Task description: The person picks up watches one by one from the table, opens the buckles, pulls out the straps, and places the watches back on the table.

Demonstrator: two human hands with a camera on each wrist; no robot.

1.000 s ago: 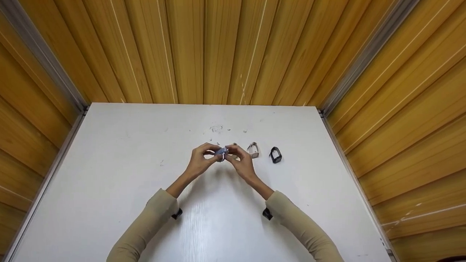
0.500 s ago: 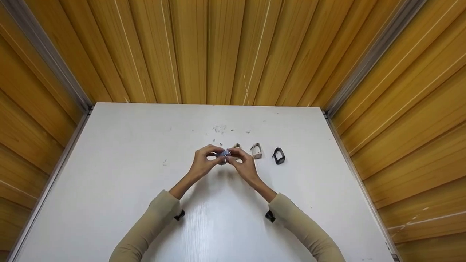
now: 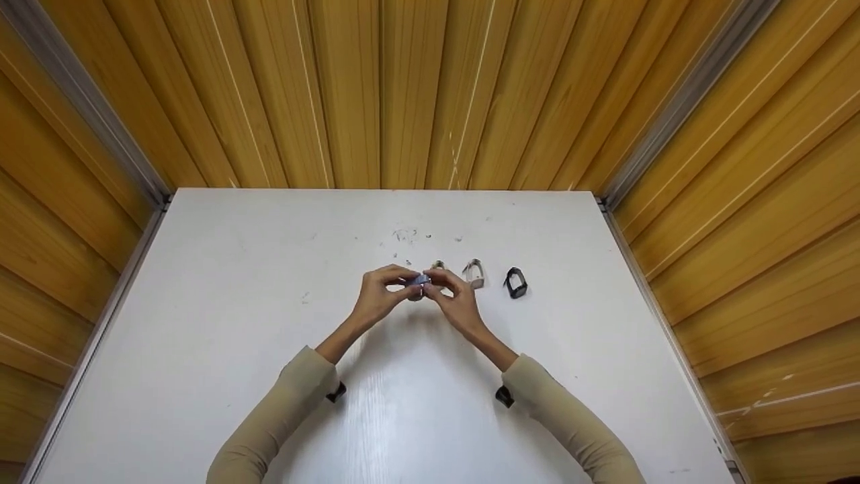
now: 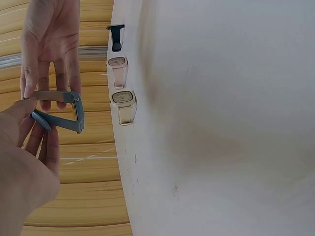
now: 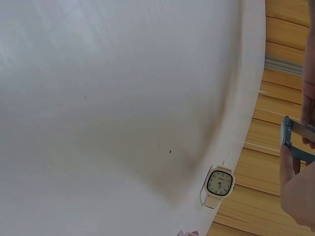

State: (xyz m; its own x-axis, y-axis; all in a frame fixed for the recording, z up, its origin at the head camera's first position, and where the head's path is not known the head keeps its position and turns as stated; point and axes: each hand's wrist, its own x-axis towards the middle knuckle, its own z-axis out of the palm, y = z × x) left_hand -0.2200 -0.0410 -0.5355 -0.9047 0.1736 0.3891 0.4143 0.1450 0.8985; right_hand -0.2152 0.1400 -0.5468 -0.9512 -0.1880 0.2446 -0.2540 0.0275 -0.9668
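Note:
A blue wristwatch (image 3: 419,281) is held up off the table between both hands. My left hand (image 3: 379,293) pinches its strap between thumb and fingers. From the other side, my right hand (image 3: 461,306) grips the watch with thumb and fingertips. In the left wrist view the strap (image 4: 61,123) bends into a loop, its ends meeting at the fingers; whether it is fastened I cannot tell. The watch case (image 5: 283,133) shows edge-on in the right wrist view. Just behind my right fingers lies a cream watch (image 5: 220,183), partly hidden in the head view.
To the right of the hands, a pink watch (image 3: 476,274) and a black watch (image 3: 516,284) stand in a row on the white table (image 3: 235,282). Wood-patterned walls (image 3: 403,101) rise behind the table and at both sides.
Both hands have shifted slightly right in the head view, with the blue watch turned a little between the fingers. The other watches stay where they were on the table.

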